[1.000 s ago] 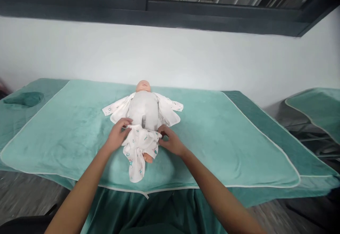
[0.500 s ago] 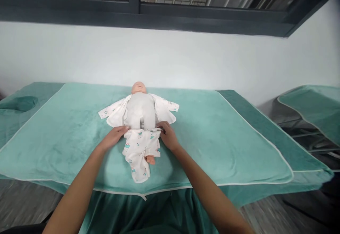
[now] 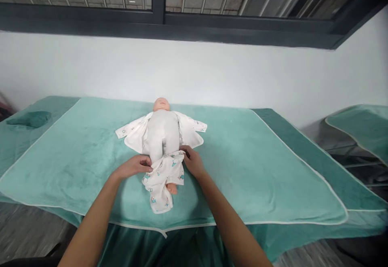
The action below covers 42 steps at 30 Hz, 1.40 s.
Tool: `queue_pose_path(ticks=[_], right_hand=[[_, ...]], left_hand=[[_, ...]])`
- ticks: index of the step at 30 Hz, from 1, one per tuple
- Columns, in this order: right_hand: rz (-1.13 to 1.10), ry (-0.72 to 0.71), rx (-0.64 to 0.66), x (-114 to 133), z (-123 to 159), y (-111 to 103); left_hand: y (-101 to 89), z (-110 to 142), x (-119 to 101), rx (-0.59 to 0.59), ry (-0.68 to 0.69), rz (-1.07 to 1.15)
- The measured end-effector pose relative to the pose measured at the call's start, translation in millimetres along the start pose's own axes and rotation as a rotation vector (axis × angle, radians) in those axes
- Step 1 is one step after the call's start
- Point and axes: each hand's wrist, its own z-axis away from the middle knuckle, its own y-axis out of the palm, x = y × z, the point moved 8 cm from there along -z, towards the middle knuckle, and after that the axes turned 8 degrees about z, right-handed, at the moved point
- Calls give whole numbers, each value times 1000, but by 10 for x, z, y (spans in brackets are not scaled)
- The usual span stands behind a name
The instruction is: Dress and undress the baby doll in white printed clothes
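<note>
A baby doll (image 3: 163, 131) lies on its back on a light green towel (image 3: 242, 162), head toward the wall. An open white printed top (image 3: 189, 131) is spread under its torso. White printed trousers (image 3: 163, 178) are bunched around its lower legs, and one foot shows at the hem. My left hand (image 3: 133, 166) grips the trousers' waistband on the left side. My right hand (image 3: 192, 161) grips the waistband on the right side. Both hands have their fingers closed on the cloth.
The towel covers a table with a darker green cover (image 3: 281, 117) set against a white wall. A dark green bundle (image 3: 30, 118) lies at the far left. Another green-covered table (image 3: 360, 127) stands to the right. A window frame runs along the top.
The trousers' waistband has slid down from the doll's hips to its lower legs, with the left hand moving down and the doll's grey legs now more exposed.
</note>
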Motion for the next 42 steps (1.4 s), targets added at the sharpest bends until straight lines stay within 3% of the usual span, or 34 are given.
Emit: queue_pose_path(ticks=[4, 8, 11, 14, 20, 27, 33, 37, 42], right_hand=[[49, -4, 7, 17, 16, 23], [104, -54, -1, 35, 26, 38], [172, -12, 21, -14, 6, 52], [181, 26, 49, -56, -14, 57], [74, 14, 59, -26, 2, 48], [-47, 23, 59, 10, 52, 62], [-285, 34, 97, -22, 55, 140], [-553, 66, 133, -45, 6, 194], [-764, 114, 79, 21, -44, 197]], left_hand=[[-93, 61, -35, -95, 121, 32], [-223, 150, -57, -327, 301, 82], [-291, 188, 15, -532, 326, 65], [-275, 173, 43, -634, 320, -25], [-118, 147, -71, -638, 303, -267], [1, 202, -98, -309, 275, -208], [42, 128, -91, -211, 271, -202], [3, 88, -115, -329, 302, -138], [-54, 99, -142, -599, 395, 294]])
